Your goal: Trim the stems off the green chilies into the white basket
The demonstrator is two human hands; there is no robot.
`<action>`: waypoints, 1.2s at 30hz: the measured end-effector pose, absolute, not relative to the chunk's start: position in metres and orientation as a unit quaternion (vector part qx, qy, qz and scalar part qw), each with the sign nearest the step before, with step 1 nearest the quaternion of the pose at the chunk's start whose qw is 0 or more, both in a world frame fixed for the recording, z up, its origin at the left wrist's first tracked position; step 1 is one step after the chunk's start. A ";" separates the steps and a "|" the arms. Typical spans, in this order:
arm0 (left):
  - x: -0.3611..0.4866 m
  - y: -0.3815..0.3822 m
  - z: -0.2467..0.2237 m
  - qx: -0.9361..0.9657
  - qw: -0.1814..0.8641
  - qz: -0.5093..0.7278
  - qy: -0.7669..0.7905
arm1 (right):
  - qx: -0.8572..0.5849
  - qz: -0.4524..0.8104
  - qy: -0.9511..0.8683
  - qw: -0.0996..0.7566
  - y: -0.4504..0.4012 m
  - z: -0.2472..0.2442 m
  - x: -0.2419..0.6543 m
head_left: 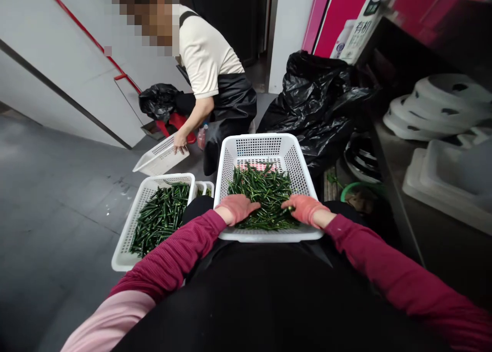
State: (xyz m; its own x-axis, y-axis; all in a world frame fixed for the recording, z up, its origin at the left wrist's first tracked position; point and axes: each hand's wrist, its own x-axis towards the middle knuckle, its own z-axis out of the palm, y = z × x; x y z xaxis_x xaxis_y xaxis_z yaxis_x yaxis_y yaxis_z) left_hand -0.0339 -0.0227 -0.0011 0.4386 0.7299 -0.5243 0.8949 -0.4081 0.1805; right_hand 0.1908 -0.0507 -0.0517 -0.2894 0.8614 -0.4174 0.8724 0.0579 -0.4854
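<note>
A white perforated basket [265, 234] sits across my lap, holding a heap of slender green chili peppers [261, 185]. My left hand [237, 208], in an orange-pink glove, reaches over the left side of the heap. Its thumb is stretched out and the other fingers are partly hidden. On the right side of the same basket is my right hand [305, 209], gloved alike, with its fingers closed around a green chili pepper [291, 209]. Lower on the left, a second white basket [125, 260] contains more green chili peppers [161, 216].
A co-worker [209, 49] bends ahead, one hand on a tilted white basket [157, 157]. Black plastic bags [307, 101] stand beyond my basket. To the right, a metal counter [400, 198] carries stacked white containers [442, 106]; a green-rimmed bowl [359, 188] is below it.
</note>
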 end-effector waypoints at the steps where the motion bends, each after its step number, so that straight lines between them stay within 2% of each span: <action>1: -0.040 -0.020 -0.007 0.799 0.187 -0.205 0.533 | 0.566 -0.299 0.766 0.067 -0.050 -0.058 0.189; 4: -0.048 -0.020 -0.019 0.804 0.169 -0.180 0.541 | 0.499 -0.221 0.819 0.175 -0.052 -0.078 0.173; 7: -0.042 -0.028 -0.022 0.817 0.227 -0.147 0.509 | 0.501 -0.182 0.821 0.206 -0.051 -0.091 0.158; 9: -0.036 -0.034 -0.024 0.813 0.261 -0.137 0.501 | 0.514 -0.203 0.809 0.201 -0.045 -0.093 0.160; 11: -0.032 -0.039 -0.030 0.808 0.309 -0.108 0.490 | 0.540 -0.243 0.791 0.154 -0.039 -0.089 0.169; 14: -0.028 -0.043 -0.041 0.775 0.405 -0.044 0.482 | 0.587 -0.319 0.743 0.039 -0.035 -0.076 0.183; 18: -0.018 -0.044 -0.046 0.683 0.526 0.057 0.503 | 0.588 -0.512 0.623 -0.063 -0.042 -0.055 0.182; 20: -0.012 -0.043 -0.040 0.671 0.542 0.112 0.493 | 0.544 -0.602 0.577 -0.096 -0.048 -0.048 0.177; 23: -0.006 -0.044 -0.029 0.682 0.529 0.175 0.474 | 0.488 -0.671 0.537 -0.155 -0.053 -0.042 0.171; 26: -0.004 -0.046 -0.020 0.691 0.523 0.177 0.466 | 0.476 -0.687 0.515 -0.188 -0.058 -0.038 0.169; 28: -0.002 -0.046 -0.017 0.732 0.468 0.166 0.466 | 0.485 -0.692 0.503 -0.179 -0.061 -0.035 0.168; 30: 0.000 -0.044 -0.016 0.792 0.357 0.128 0.479 | 0.519 -0.680 0.491 -0.164 -0.062 -0.034 0.167; 33: -0.002 -0.035 -0.022 0.823 0.224 0.002 0.521 | 0.624 -0.541 0.549 -0.128 -0.058 -0.040 0.167; 36: -0.016 -0.023 -0.033 0.795 0.203 -0.070 0.568 | 0.677 -0.313 0.666 -0.014 -0.053 -0.053 0.166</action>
